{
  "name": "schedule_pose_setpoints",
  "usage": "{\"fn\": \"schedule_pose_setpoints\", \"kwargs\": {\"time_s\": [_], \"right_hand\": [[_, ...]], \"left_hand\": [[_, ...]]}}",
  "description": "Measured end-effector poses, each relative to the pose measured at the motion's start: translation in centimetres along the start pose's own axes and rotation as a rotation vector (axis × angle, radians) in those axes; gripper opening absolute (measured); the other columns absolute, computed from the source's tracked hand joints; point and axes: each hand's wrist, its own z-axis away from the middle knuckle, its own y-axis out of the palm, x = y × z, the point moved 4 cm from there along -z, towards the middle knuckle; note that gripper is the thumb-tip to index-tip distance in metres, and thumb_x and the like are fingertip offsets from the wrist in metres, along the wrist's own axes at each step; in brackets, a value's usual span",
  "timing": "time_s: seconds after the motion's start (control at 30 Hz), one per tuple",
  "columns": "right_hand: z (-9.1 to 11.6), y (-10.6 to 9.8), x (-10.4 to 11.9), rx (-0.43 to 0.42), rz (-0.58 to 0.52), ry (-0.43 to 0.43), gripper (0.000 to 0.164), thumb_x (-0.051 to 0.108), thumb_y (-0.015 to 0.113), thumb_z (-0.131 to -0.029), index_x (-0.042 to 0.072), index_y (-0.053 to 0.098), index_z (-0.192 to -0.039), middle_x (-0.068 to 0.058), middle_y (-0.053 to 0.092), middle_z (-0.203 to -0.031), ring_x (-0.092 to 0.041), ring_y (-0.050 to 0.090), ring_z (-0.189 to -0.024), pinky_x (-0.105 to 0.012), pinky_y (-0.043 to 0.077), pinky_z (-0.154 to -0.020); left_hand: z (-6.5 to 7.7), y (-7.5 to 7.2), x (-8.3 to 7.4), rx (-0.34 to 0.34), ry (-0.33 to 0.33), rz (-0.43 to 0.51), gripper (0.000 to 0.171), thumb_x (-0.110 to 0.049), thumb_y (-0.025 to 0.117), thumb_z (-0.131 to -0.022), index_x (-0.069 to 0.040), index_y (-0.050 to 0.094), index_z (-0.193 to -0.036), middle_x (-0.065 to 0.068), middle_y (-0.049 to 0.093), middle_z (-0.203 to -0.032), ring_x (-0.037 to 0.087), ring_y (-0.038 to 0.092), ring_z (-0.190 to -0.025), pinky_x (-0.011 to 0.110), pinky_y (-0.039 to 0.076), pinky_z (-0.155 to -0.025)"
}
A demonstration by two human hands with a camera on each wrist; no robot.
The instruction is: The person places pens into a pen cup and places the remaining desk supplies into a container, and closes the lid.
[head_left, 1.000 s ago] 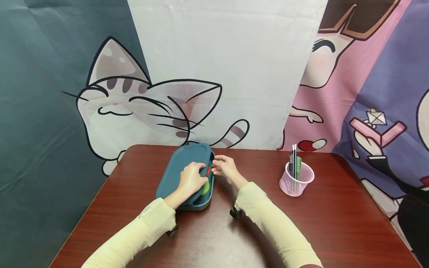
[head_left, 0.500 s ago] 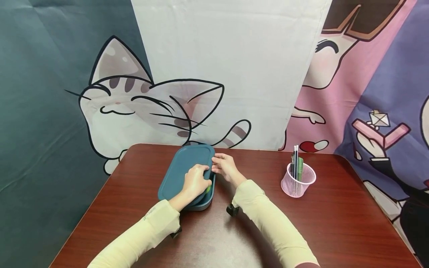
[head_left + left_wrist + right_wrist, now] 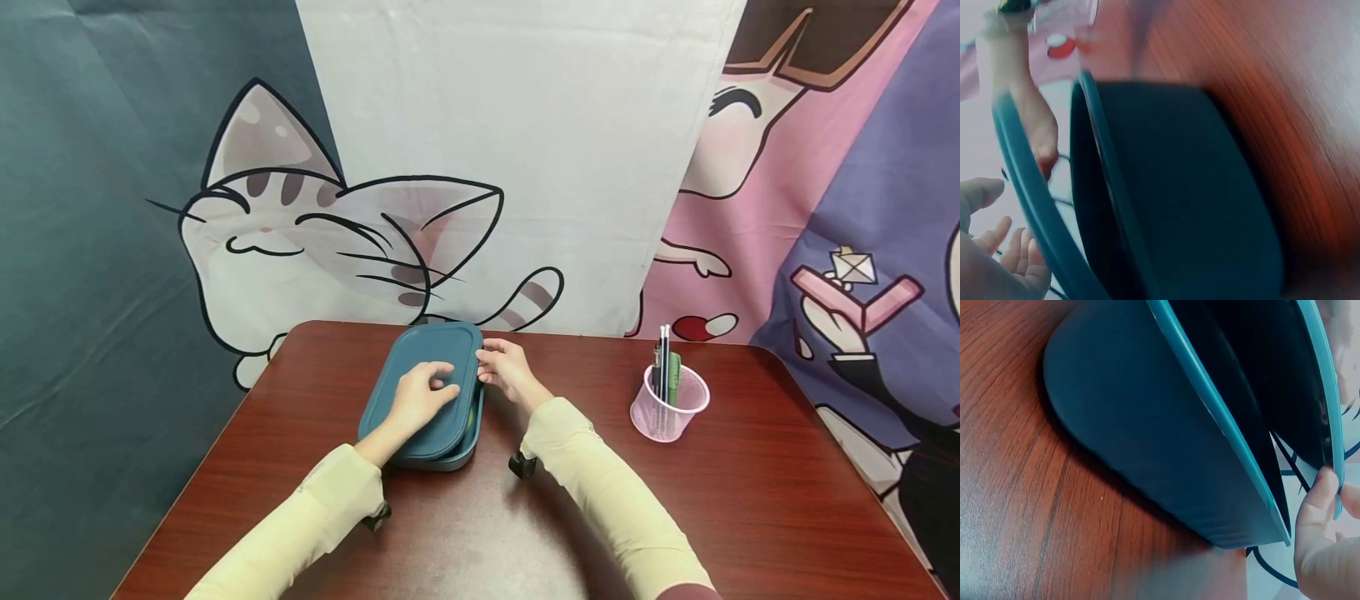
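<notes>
A blue rectangular lid (image 3: pixel 427 346) lies tilted over a matching lunch box (image 3: pixel 454 461), its right edge raised off the rim. My right hand (image 3: pixel 512 373) pinches that raised edge near the far right corner; in the right wrist view the thumb (image 3: pixel 1321 490) sits under the lid's edge (image 3: pixel 1334 406). My left hand (image 3: pixel 414 398) hovers over the lid with loosely bent fingers and holds nothing. The left wrist view has its fingers (image 3: pixel 1022 253) close above the lid (image 3: pixel 1038 200). A sliver of green shows inside the box; the rest of the inside is hidden or dark.
A pink mesh pen cup (image 3: pixel 669 414) with several pens stands on the right of the brown wooden table (image 3: pixel 570 517). Behind the table's far edge hangs a printed cloth (image 3: pixel 600 167) with a cartoon cat.
The lid has shifted right over the box, covering the orange and green things inside. My left hand has let go of its edge and lifted left; my right hand has come to the lid's edge.
</notes>
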Motion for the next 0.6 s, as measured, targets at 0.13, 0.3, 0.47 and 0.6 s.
{"fn": "schedule_pose_setpoints", "kwargs": {"time_s": [0.13, 0.3, 0.47, 0.6], "right_hand": [[0.0, -0.3, 0.1, -0.005, 0.015, 0.001, 0.038, 0.007, 0.056, -0.084, 0.006, 0.048, -0.121, -0.002, 0.055, -0.066, -0.009, 0.051, -0.047, -0.019, 0.044, -0.046], [-0.2, -0.5, -0.2, -0.001, 0.026, -0.002, 0.038, 0.006, 0.056, -0.084, 0.006, 0.048, -0.121, -0.003, 0.055, -0.065, -0.009, 0.051, -0.046, -0.019, 0.044, -0.046], [-0.3, -0.6, -0.4, -0.011, 0.045, -0.005, 0.038, 0.006, 0.056, -0.084, 0.005, 0.048, -0.122, -0.003, 0.054, -0.064, -0.010, 0.051, -0.046, -0.019, 0.044, -0.045], [-0.3, -0.6, -0.7, -0.011, 0.070, -0.002, 0.039, 0.005, 0.057, -0.084, 0.005, 0.048, -0.122, -0.003, 0.054, -0.066, -0.010, 0.051, -0.046, -0.020, 0.045, -0.045]], "left_hand": [[-0.5, -1.3, 2.1, -0.044, -0.046, 0.042, 0.035, -0.020, 0.065, -0.077, -0.007, 0.061, -0.110, 0.012, 0.060, -0.111, 0.024, 0.057, -0.098, 0.039, 0.045, -0.082], [-1.0, -2.8, 4.9, -0.061, -0.102, 0.041, 0.042, -0.021, 0.063, -0.079, -0.005, 0.055, -0.117, 0.016, 0.051, -0.124, 0.029, 0.046, -0.115, 0.045, 0.037, -0.094], [-1.0, -3.0, 7.4, 0.018, -0.180, 0.033, 0.057, -0.026, 0.059, -0.082, -0.003, 0.040, -0.131, 0.020, 0.030, -0.140, 0.036, 0.028, -0.128, 0.051, 0.028, -0.100], [-0.8, -2.7, 8.4, 0.115, -0.240, 0.037, 0.067, -0.028, 0.057, -0.083, -0.001, 0.028, -0.137, 0.023, 0.017, -0.144, 0.040, 0.019, -0.130, 0.054, 0.025, -0.100]]}}
